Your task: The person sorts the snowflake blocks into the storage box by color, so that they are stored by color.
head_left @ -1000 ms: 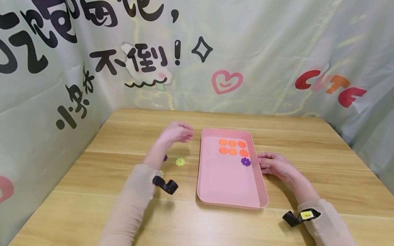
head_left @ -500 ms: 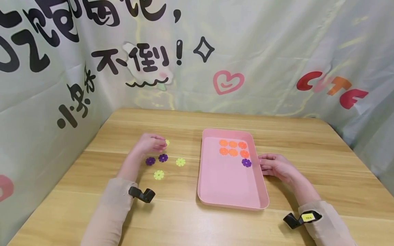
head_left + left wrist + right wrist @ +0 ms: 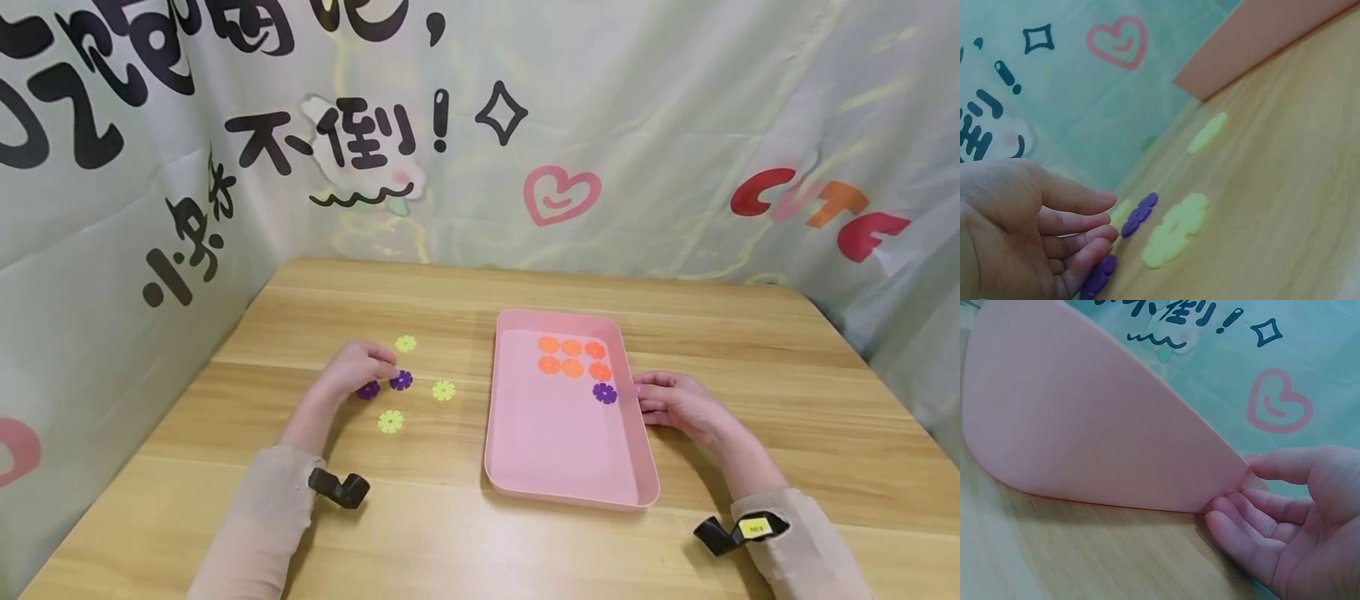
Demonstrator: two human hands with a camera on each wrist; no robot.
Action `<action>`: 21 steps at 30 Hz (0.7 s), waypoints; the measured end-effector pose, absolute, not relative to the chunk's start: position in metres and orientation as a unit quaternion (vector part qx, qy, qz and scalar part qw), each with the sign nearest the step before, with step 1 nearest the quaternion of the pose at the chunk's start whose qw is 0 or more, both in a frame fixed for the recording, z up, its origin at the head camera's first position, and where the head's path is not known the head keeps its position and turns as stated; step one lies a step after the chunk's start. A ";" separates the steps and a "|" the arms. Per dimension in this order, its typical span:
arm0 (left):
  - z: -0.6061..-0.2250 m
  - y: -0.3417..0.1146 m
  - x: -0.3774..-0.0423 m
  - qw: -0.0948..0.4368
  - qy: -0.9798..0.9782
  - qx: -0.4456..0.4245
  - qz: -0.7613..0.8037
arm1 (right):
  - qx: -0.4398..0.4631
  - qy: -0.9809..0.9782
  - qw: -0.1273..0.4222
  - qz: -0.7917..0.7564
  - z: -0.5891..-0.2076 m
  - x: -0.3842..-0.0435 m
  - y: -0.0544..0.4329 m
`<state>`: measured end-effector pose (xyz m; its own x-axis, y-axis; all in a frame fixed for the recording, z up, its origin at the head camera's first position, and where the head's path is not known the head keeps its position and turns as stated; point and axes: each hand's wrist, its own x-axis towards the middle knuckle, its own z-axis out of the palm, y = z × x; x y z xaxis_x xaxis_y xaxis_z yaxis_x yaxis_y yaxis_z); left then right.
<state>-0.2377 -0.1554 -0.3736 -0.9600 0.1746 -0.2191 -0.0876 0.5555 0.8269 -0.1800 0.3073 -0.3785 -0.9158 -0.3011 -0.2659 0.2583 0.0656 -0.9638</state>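
My left hand (image 3: 358, 367) is over the left of the table, its fingertips right at a purple snowflake disc (image 3: 401, 381). In the left wrist view the thumb and relaxed fingers (image 3: 1094, 236) are apart, the purple disc just beyond them. A second purple disc (image 3: 367, 390) is partly hidden beneath the hand. Three yellow-green discs lie around: one behind (image 3: 406, 342), one to the right (image 3: 443, 390), one in front (image 3: 391, 422). My right hand (image 3: 681, 404) touches the right wall of a pink tray (image 3: 570, 467), with its thumb at the rim and loosely bent fingers against the outside.
Inside the tray, several orange discs (image 3: 572, 367) lie in two rows near the far right corner. Another purple disc (image 3: 604, 393) sits in front of them by the right wall. A printed curtain (image 3: 645, 167) hangs behind the wooden table (image 3: 420, 517).
My left hand moves from beside the tray back left to the loose discs, first near the far yellow-green one, then nearer to the purple one. The right hand stays at the tray.
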 end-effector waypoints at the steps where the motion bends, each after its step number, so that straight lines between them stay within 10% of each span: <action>1: -0.374 -0.154 -0.238 0.138 0.873 0.029 0.467 | -0.018 0.699 0.205 -0.685 -0.378 -0.180 0.307; 21: -0.376 -0.139 -0.241 0.133 0.912 0.044 0.385 | -0.018 0.708 0.196 -0.679 -0.381 -0.181 0.309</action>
<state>-0.2408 -0.1386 -0.3760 -0.9607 0.1828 -0.2089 -0.0219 0.7004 0.7134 -0.1808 0.3091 -0.3806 -0.9225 -0.2917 -0.2529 0.2404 0.0784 -0.9675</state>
